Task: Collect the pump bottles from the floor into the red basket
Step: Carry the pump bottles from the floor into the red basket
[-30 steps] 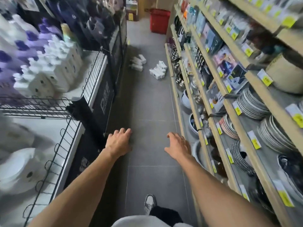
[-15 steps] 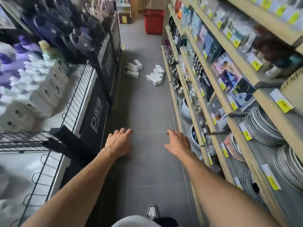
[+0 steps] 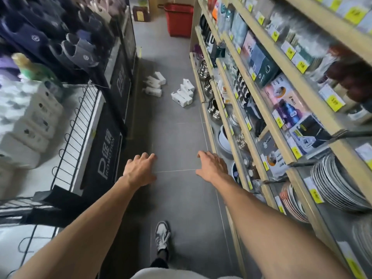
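Nearer the pump bottles, scattered on the floor short of the red basket, the left hand and right hand have been brought, empty, fingers loosely spread; none is collected.

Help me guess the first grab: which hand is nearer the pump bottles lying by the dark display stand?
Left. The left hand is straight in line with those pump bottles, though well short of them; the right hand is as far back and off to their right.

A shop aisle: price-tagged shelves of plates, racks of slippers.
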`<state>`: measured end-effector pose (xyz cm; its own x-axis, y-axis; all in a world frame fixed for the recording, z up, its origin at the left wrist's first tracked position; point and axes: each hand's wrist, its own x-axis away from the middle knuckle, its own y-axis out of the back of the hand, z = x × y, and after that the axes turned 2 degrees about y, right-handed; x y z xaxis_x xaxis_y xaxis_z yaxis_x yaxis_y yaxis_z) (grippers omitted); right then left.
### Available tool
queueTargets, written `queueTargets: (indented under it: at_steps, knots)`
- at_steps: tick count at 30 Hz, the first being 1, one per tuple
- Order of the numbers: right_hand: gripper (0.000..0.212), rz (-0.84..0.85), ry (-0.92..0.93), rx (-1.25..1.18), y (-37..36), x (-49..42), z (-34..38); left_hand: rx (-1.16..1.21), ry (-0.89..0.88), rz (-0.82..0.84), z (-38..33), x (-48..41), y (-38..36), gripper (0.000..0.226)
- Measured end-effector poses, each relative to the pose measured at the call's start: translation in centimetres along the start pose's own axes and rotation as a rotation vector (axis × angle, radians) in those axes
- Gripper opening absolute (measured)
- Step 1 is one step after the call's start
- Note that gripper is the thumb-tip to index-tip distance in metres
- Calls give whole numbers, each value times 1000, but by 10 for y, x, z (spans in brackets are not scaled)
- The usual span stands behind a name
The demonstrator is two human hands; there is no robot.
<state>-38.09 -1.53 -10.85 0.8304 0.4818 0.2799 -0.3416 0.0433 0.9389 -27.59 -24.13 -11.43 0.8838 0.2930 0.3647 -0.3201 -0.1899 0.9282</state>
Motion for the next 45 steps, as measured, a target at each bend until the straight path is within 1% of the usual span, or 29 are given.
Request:
queueTargets:
  at_steps: [8, 13, 16, 24, 30, 33, 34, 35, 36, 39, 45]
  knots:
    - [52, 9, -30, 21, 26, -82, 35, 33, -30, -27, 33, -82, 46, 77]
    - [49, -9, -30, 12, 40, -130, 51, 31, -24, -12, 54, -124, 63, 76]
    - [51, -11, -26, 17, 49, -160, 54, 35, -17, -17, 63, -151, 71, 77]
    - [54, -7, -31, 12, 71, -252, 36, 70, 20, 22, 60, -237, 94, 77]
    - [53, -34, -7, 7, 98, -332, 12, 90, 26, -17, 41, -316, 130, 76]
    - [52, -45, 7, 31, 101, -365, -2, 43, 22, -31, 35, -346, 138, 75]
    - [52, -20, 4, 40, 103, -363, -4, 25, 7, -12, 32, -346, 140, 74]
    - [52, -17, 16, 16, 106, -395, -9, 10, 12, -8, 31, -377, 147, 73]
    - [52, -30, 17, 0, 110, -420, -12, 4, 25, -27, 31, -402, 155, 73]
    - [53, -61, 14, -53, 132, -442, -8, 47, 34, -82, 35, -427, 183, 73]
    - [54, -6, -41, -60, 136, -495, -19, 78, 49, 3, 39, -483, 180, 74]
